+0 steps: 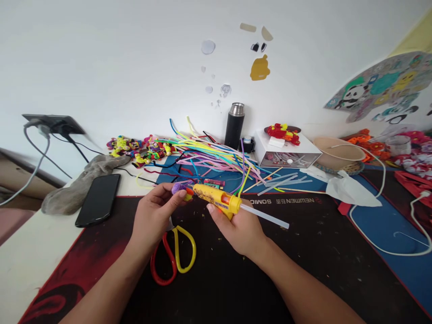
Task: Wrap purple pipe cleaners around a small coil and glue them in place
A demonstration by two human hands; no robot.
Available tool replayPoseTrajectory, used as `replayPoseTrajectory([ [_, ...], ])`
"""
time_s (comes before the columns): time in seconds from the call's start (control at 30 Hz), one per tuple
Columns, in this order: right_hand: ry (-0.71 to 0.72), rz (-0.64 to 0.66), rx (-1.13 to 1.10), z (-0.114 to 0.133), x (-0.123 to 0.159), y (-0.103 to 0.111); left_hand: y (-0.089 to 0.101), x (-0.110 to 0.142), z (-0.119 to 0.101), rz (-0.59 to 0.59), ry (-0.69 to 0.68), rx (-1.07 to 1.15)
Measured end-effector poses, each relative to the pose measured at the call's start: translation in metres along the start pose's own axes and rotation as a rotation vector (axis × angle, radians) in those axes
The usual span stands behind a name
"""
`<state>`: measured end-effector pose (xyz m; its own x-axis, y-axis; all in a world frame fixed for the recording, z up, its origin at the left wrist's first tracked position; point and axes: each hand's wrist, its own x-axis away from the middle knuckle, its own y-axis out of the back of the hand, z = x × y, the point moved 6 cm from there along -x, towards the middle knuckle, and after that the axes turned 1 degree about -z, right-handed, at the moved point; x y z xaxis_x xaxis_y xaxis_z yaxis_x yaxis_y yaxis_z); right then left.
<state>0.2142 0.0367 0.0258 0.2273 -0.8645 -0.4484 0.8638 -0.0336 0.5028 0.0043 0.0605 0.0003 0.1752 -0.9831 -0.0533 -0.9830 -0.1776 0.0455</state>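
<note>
My right hand (pixel 241 225) is wrapped round a yellow hot glue gun (pixel 212 194), with a long translucent glue stick (pixel 266 216) poking out of its back end. Between the fingers of my left hand (pixel 155 211) is a small purple pipe cleaner figure (pixel 178 186), with orange and yellow parts showing. The gun's nozzle points left and meets or nearly meets the figure; I cannot tell whether they touch. Below my left hand, scissors (pixel 185 249) with one red and one yellow handle lie on the dark mat (pixel 216 288), their blades mostly hidden.
Behind my hands lies a heap of coloured pipe cleaners (pixel 216 155), beside finished-looking fuzzy figures (pixel 148 148). A black phone (pixel 98 200) lies left. At the back stand a black thermos (pixel 234 126) and a white drawer box (pixel 286 153). Loose glue sticks (pixel 286 180), a basket (pixel 339 150) and a white cable (pixel 381 252) are right.
</note>
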Motion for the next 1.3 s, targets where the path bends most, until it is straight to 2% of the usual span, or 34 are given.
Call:
replayPoseTrajectory([
  [1.3,-0.013,-0.012,0.036,-0.0014,0.0009,0.0026,-0.0002,0.0002,0.0014,-0.002,0.0,-0.012],
])
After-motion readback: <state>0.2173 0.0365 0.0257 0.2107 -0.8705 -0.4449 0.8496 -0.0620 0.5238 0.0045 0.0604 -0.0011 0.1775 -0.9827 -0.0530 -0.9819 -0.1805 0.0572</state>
